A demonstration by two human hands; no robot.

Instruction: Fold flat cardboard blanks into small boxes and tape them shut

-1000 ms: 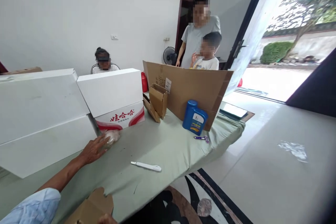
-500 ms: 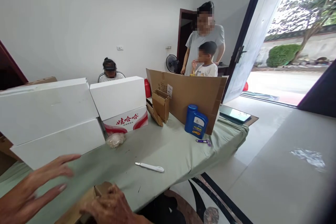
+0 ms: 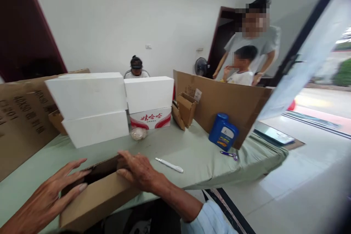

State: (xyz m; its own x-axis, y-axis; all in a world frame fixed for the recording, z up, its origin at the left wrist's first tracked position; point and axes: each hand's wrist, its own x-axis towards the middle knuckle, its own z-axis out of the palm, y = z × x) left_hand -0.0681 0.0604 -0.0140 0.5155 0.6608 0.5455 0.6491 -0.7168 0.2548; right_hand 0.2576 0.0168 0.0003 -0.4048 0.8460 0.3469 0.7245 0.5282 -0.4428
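A narrow brown cardboard box (image 3: 98,199) with an open top lies near me at the table's front edge. My right hand (image 3: 138,170) grips its right end, fingers bent over the rim and thumb on the near wall. At the box's left end is my left hand (image 3: 59,190), open, with fingers stretched over the opening and thumb at the near rim. The palm side of both hands is hidden. A white-handled scalpel-like knife (image 3: 170,165) lies on the cloth to the right of my right hand.
White boxes (image 3: 95,128) and a printed carton (image 3: 150,119) are stacked at the back. A crumpled clear bundle (image 3: 139,134) sits before them. A blue bottle (image 3: 223,133), a purple-handled peeler (image 3: 229,155) and a cardboard sheet (image 3: 227,98) stand or lie to the right. Several people are behind the table.
My view has turned left. My left hand has come down from the air onto the box's left end. The box shows more fully, with my right hand at its right end.
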